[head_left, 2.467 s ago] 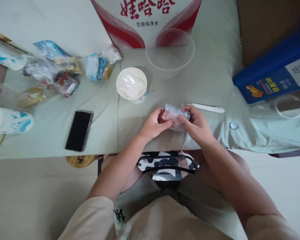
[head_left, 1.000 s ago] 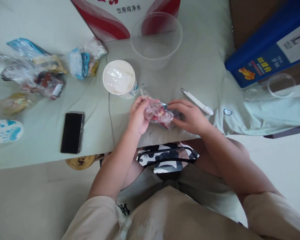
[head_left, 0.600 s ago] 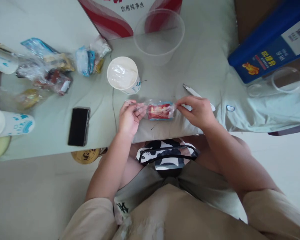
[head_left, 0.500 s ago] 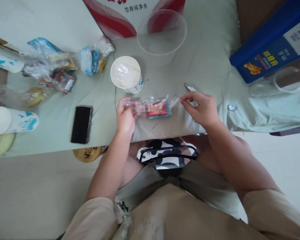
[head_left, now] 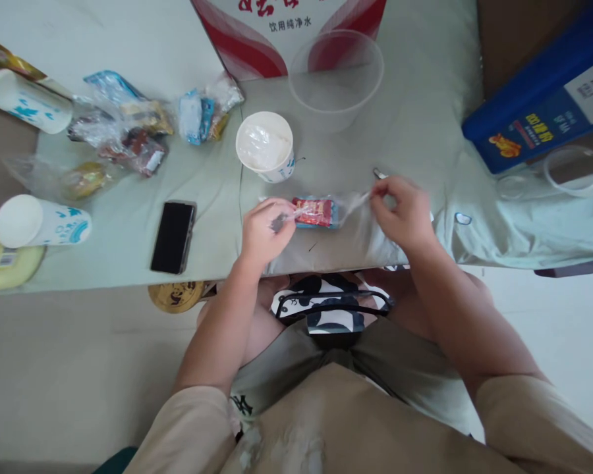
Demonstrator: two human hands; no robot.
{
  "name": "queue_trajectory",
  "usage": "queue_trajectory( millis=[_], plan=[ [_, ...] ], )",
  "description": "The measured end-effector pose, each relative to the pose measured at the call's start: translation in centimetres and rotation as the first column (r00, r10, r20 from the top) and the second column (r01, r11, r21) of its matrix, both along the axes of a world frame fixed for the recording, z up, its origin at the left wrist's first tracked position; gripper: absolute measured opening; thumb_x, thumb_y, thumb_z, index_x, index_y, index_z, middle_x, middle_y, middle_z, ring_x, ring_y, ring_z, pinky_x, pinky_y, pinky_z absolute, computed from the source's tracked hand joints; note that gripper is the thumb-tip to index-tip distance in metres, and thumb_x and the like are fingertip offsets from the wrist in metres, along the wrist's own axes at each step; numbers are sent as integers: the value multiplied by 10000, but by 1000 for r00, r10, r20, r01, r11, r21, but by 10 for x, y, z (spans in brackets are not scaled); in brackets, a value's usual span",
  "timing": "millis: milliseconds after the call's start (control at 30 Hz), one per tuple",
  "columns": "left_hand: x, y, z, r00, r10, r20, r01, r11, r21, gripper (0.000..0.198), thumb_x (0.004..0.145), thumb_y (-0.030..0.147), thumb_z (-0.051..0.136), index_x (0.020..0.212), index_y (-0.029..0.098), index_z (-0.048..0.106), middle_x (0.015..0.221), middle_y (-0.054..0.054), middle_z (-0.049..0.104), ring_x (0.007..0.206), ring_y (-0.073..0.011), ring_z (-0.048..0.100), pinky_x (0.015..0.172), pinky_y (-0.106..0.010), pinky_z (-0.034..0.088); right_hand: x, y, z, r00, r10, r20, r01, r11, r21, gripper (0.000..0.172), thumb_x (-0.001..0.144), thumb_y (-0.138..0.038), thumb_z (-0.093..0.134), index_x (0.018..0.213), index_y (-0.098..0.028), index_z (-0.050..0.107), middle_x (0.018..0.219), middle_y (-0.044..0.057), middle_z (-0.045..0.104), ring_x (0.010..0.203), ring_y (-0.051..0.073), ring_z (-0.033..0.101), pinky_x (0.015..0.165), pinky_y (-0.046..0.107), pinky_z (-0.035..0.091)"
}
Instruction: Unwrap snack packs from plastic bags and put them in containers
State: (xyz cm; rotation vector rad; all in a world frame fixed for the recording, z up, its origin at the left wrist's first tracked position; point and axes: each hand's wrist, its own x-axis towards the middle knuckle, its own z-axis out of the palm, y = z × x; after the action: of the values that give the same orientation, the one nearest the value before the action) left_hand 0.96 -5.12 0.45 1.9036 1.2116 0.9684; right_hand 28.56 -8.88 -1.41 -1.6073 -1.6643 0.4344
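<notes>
Between my hands lies a clear plastic bag [head_left: 348, 209] with red and blue snack packets [head_left: 315, 212] inside it. My left hand [head_left: 267, 227] pinches the bag's left end, fingertips close against the packets. At the other end, my right hand [head_left: 399, 209] pinches a twisted, stretched strip of the same plastic. Just behind the bag stands a white paper cup [head_left: 265, 146] with a blue print and clear film in its mouth. A small pen-like object [head_left: 378, 174] shows partly beyond my right fingers.
A clear plastic tub [head_left: 336, 79] stands before a red and white carton [head_left: 257, 39]. Bagged snacks [head_left: 138, 141], a phone [head_left: 173, 237] and a tipped paper cup [head_left: 42, 222] are on the left. A blue box [head_left: 538, 99] and a clear cup [head_left: 573, 172] are on the right.
My left hand has turned over and closed in a pinch nearer the packets. The bag's right end is drawn out tauter by my right hand. The whole view has shifted slightly.
</notes>
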Motion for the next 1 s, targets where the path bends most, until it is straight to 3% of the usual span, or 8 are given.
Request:
queue_trajectory(
  millis=[100, 233, 400, 500, 567, 700, 867, 1000],
  plan=[
    [-10, -6, 7, 997, -36, 68, 38, 999, -21, 158, 737, 164, 643, 765, 255, 770, 929, -43, 805, 901, -232, 732, 922, -380, 580, 1, -3, 5, 999, -20, -45, 23, 997, 71, 182, 937, -368, 580, 1041, -250, 672, 1069, 120, 734, 1076, 321, 684, 975, 521, 554],
    [-21, -13, 11, 950, -306, -58, 286, 931, -227, 202, 741, 151, 623, 631, 257, 754, 800, -35, 795, 747, -205, 719, 795, -334, 572, -16, -10, 5, 970, 232, 72, -235, 971, 37, 374, 859, -395, 693, 1206, -258, 662, 1393, 136, 682, 1341, 368, 594, 1110, 568, 478],
    [-30, -13, 14, 825, -565, -22, 461, 694, -554, 210, 869, 284, 639, 882, 241, 844, 892, -60, 834, 809, -225, 775, 771, -314, 590, -23, -11, -2, 861, 394, 323, -376, 919, -117, 231, 887, -225, 583, 1032, -270, 757, 948, 65, 760, 1131, 318, 671, 1176, 603, 351],
    [-26, -9, 12, 946, -314, -78, 263, 886, -383, 298, 931, 360, 653, 1130, 203, 810, 1028, -105, 818, 915, -246, 776, 864, -369, 617, -22, -13, 1, 864, 279, 418, -290, 956, -38, 238, 939, -325, 590, 1070, -255, 777, 896, 79, 734, 1022, 311, 661, 1099, 574, 389],
    [-18, -4, 10, 952, -180, -249, 146, 978, -147, 453, 844, 303, 787, 1285, 206, 754, 1348, -147, 732, 1268, -320, 689, 1113, -466, 543, -26, -18, 5, 873, 175, 454, -217, 975, 40, 266, 986, -340, 561, 1132, -259, 768, 1045, 94, 757, 1077, 310, 649, 1056, 535, 412],
    [2, 5, 3, 807, -240, -540, 263, 964, -36, 619, 854, 273, 818, 1449, 239, 651, 1633, -134, 530, 1578, -368, 408, 1331, -553, 275, -44, -31, 10, 813, 285, 507, -356, 933, 46, 345, 1005, -260, 554, 1325, -282, 682, 1379, 74, 723, 1320, 310, 582, 1183, 548, 333],
    [14, 2, 0, 758, -233, -609, 185, 972, -142, 467, 990, 422, 673, 1413, 221, 667, 1328, -128, 722, 1217, -314, 695, 1047, -427, 540, -55, -41, 10, 747, 387, 541, -440, 897, -34, 368, 982, -161, 554, 1302, -290, 681, 1220, 50, 790, 1380, 305, 554, 1274, 600, 174],
    [16, -1, 0, 780, -136, -610, 46, 986, -161, 476, 949, 465, 727, 1345, 201, 704, 1261, -127, 705, 1152, -303, 696, 962, -386, 545, -41, -38, 13, 710, 523, 471, -528, 839, -135, 276, 955, -231, 532, 1125, -231, 749, 966, 66, 788, 1068, 275, 679, 1147, 498, 354]
  ],
)
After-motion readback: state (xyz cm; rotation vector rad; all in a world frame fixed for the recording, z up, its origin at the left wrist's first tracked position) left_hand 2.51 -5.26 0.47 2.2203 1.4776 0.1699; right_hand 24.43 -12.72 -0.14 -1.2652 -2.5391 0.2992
